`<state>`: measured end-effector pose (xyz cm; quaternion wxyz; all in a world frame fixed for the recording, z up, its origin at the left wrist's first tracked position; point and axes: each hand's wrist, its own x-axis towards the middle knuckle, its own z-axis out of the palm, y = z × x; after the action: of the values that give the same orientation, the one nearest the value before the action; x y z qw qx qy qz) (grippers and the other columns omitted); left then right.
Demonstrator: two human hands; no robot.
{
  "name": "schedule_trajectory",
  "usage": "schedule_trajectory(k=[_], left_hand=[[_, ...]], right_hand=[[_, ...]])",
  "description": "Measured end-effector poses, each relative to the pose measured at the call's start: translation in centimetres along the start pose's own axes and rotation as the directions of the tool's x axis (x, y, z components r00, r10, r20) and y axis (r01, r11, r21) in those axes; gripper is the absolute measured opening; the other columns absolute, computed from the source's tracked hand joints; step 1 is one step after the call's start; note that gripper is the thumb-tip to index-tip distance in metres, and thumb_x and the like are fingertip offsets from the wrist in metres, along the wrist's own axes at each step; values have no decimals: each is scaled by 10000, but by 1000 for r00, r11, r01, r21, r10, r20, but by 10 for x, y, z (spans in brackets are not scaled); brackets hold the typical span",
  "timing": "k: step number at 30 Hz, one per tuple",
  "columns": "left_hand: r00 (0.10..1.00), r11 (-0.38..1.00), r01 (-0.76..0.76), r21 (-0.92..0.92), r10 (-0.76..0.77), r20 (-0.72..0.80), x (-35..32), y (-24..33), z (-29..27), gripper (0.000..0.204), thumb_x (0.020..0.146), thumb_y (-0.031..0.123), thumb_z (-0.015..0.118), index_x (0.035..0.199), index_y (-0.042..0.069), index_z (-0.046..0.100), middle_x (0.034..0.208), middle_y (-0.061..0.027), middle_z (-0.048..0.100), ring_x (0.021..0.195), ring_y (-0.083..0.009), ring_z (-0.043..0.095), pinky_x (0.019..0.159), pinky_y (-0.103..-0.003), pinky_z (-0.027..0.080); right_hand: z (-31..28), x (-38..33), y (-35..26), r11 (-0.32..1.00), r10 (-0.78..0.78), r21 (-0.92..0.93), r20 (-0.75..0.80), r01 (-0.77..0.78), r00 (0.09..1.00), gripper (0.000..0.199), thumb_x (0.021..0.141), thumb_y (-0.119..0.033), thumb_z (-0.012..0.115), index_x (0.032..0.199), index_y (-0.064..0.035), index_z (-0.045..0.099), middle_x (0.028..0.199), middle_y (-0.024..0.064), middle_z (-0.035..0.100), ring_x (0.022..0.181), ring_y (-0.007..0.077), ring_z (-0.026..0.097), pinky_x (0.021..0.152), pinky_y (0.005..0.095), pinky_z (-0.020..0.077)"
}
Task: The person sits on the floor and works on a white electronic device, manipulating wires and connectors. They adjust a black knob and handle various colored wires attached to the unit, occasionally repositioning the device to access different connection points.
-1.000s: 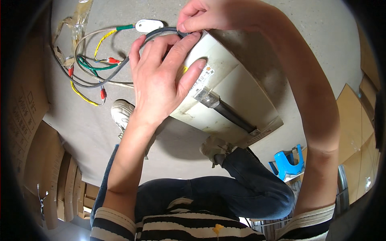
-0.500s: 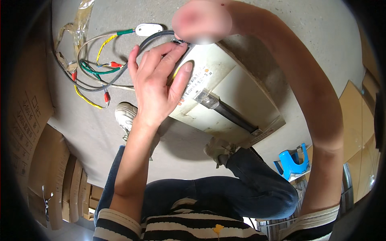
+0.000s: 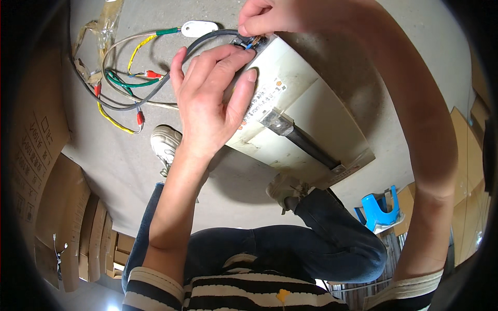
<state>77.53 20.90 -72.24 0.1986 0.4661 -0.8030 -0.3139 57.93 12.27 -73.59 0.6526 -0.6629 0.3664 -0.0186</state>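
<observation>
A white metal box (image 3: 316, 98) with a black carry handle (image 3: 308, 146) lies on the floor in front of me. At its far left end, a black cable (image 3: 150, 93) runs in to a terminal area with small copper and blue wires (image 3: 252, 43). My left hand (image 3: 210, 98) rests over that end, fingers stretched, thumb apart on the box's face, fingertips beside the blue wire. Above the terminals, my right hand (image 3: 267, 18) has its thumb and forefinger pinched close to the cable's end. What those fingers hold, if anything, is hidden.
Wires with red, yellow and green sleeves (image 3: 132, 85) lie on the floor at left, near a white oval piece (image 3: 199, 28) and a tape strip (image 3: 109, 31). Cardboard boxes (image 3: 57, 207) line the left side. A blue plastic stool (image 3: 380, 210) stands at right.
The box, cable and both hands appear slightly farther right and up in view. My right hand's thumb and forefinger now show above the terminals, where a blur covered the hand before.
</observation>
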Motion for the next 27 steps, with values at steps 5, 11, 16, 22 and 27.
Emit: schedule_trajectory(k=[5, 11, 16, 22, 27], left_hand=[[1000, 1000, 3, 3, -3, -7, 0, -1, -1, 229, 765, 174, 655, 987, 116, 651, 958, -22, 607, 880, -179, 563, 988, -442, 252], [1000, 998, -7, 58, 8, -17, 4, 4, 3, 254, 765, 212, 658, 1005, 133, 648, 918, -10, 573, 853, -172, 548, 968, -441, 273], [1000, 996, 4, 95, -2, -21, 3, 3, 4, 277, 765, 218, 658, 1031, 143, 648, 895, -9, 559, 834, -178, 538, 960, -443, 282], [1000, 997, 5, 80, -4, -13, 1, 3, 4, 288, 760, 194, 662, 1044, 147, 654, 900, -8, 560, 831, -176, 535, 966, -445, 283], [1000, 999, 26, 45, -26, 6, 2, 4, 0, 264, 762, 187, 660, 1022, 140, 661, 906, -3, 567, 842, -167, 539, 970, -437, 279]], right_hand=[[5, -2, -8, 987, 102, 127, -12, -100, 995, 265, 774, -148, 535, 567, 10, 487, 499, 7, 358, 507, 89, 320, 469, 286, 282], [16, -8, -10, 967, 164, 217, -152, -129, 975, 246, 783, -190, 567, 680, 33, 593, 579, 74, 535, 572, 123, 455, 561, 275, 380], [14, -9, -13, 947, 245, 245, -134, -208, 960, 250, 803, -196, 554, 769, 37, 635, 659, 109, 602, 623, 146, 514, 619, 267, 411], [-5, -13, -11, 965, 186, 179, 35, -190, 982, 267, 814, -196, 537, 732, 45, 617, 593, 78, 539, 600, 129, 451, 587, 284, 377], [0, -8, 6, 974, 111, 202, -15, -106, 994, 267, 803, -194, 544, 682, 38, 595, 561, 51, 492, 577, 106, 413, 554, 273, 349]])
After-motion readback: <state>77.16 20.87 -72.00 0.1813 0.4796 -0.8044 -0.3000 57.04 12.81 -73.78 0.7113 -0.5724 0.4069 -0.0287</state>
